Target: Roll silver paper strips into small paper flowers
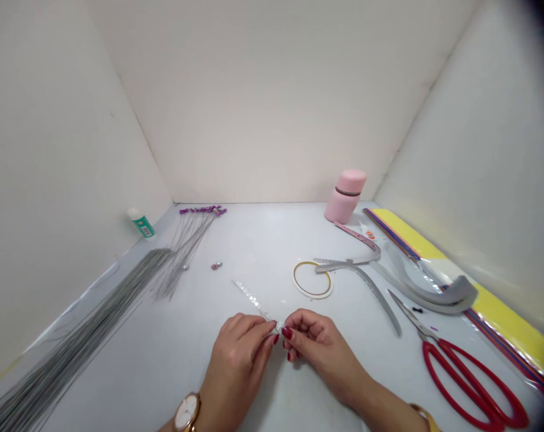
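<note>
On the white table (pixel 254 240), a bundle of grey wires (pixel 89 330) is laid at the left and red-handled scissors (pixel 424 336) at the right. Between them, the left hand (pixel 240 348) and right hand (pixel 319 345) are held close together, grips narrow. Beyond the right hand, a ring of tape (pixel 314 296) is seen. The near end of a silvery strip (pixel 252 299) is pinched by both hands, its free end pointed away and left

White table (pixel 263 246), grey wires (pixel 83 329) at lower left, purple-tipped stems (pixel 198 236) left of centre, glue stick (pixel 143 225) at left, tape ring (pixel 311 296) right of centre, grey strip (pixel 375 288) overlapping it, pink bottle (pixel 342 203) higher up, red-handled scissors (pixel 465 375) at lower right, yellow sheets (pixel 508 319) along right side.
</note>
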